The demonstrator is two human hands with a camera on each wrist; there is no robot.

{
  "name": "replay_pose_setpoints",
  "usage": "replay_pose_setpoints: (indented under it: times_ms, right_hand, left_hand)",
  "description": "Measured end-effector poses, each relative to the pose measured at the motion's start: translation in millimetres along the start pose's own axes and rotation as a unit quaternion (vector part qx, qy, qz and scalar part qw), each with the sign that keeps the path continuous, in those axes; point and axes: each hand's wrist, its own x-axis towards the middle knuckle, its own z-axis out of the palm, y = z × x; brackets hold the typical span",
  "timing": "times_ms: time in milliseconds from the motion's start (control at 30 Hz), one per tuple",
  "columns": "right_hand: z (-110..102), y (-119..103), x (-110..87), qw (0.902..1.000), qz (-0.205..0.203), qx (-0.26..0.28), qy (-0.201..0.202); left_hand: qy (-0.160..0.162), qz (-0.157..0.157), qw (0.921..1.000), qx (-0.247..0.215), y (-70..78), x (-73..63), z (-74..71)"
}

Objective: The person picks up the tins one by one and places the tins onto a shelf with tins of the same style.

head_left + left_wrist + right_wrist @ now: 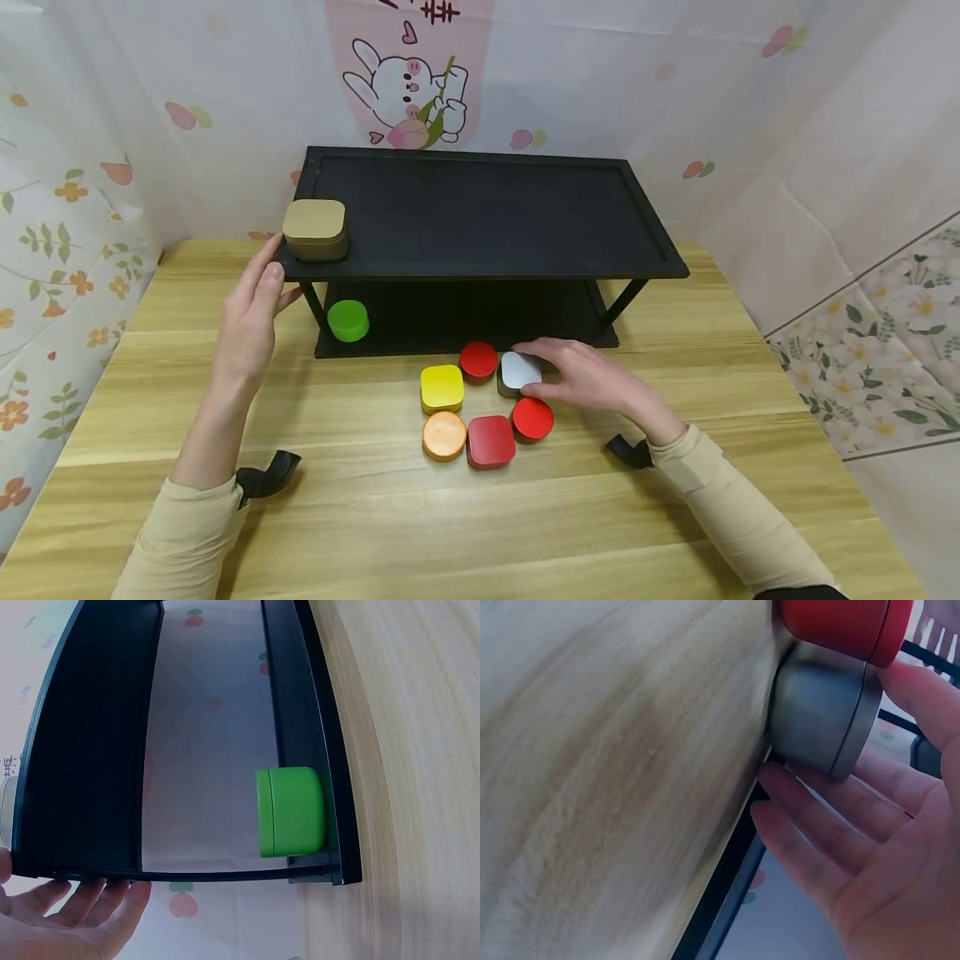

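Shelf (pixel 480 217): black; gold tin (pixel 316 229) at its 9 o'clock, green tin (pixel 348 322) at 8. Grey tin (pixel 519 372): pale-lidded. Table (pixel 375 525): yellow-brown, wood-grained.

Left arm (pixel 213 429): extended forward and up from the lower left, pale sleeve (pixel 183 533) ending on the forearm, bare wrist in line. Left hand (pixel 251 312): thumb (pixel 268 286) set apart, fingers (pixel 84 904) extended with a slight bend. Right arm (pixel 738 508): reaching inward from the lower right, sleeve ending near the wrist. Right hand (pixel 581 373): palm turned inward, thumb (pixel 547 391) facing the fingers (pixel 802 847), which are mildly curved, tips slightly apart.
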Motion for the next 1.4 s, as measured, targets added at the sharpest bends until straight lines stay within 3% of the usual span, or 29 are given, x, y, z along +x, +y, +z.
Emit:
replay_pose_setpoints:
  times_ms: [300, 667, 933, 1400]
  right_hand:
    - [3, 4, 3.0, 0.9999, -0.001, 0.012, 0.000]
    - [6, 5, 3.7, 0.9998, -0.017, 0.004, 0.010]
    - [6, 6, 6.5, 0.9995, -0.026, 0.002, 0.019]
    - [-7, -3, 3.4, 0.9975, -0.051, -0.003, 0.048]
  left_hand:
    - [0.001, 0.006, 0.9998, 0.020, -0.4, -0.8, 0.1]
    - [-0.010, 0.021, 0.9997, 0.000, -1.4, -3.2, -0.1]
    - [-0.009, 0.025, 0.9994, 0.022, -0.9, -3.2, -0.2]
    - [-0.011, 0.035, 0.9990, 0.025, -1.5, -4.5, -0.7]
